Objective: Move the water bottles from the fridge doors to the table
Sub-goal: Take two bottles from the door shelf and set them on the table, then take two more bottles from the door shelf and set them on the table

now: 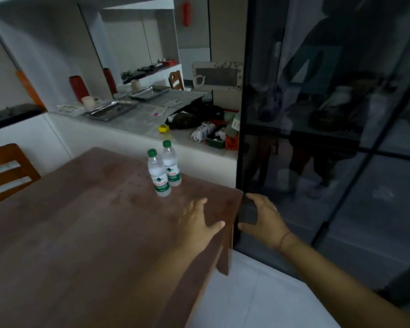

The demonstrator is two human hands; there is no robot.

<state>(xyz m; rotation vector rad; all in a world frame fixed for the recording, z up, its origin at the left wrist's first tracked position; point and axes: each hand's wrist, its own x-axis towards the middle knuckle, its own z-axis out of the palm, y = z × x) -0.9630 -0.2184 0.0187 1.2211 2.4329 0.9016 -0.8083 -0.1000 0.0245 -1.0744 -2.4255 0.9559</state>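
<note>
Two clear water bottles with green caps and green labels stand upright, touching side by side, on the brown wooden table (81, 233) near its far right corner: the nearer bottle (158, 174) and the farther bottle (171, 164). My left hand (198, 223) hovers flat over the table's right edge, fingers spread, holding nothing. My right hand (263, 220) curls around the left edge of the dark glass fridge door (329, 138), thumb and fingers on that edge. No bottles show through the dark glass.
A white counter (137, 124) behind the table carries metal trays, cups, a yellow tape measure, bags and clutter. A wooden chair (7, 171) stands at the table's left. White floor tiles (258, 292) lie between table and fridge.
</note>
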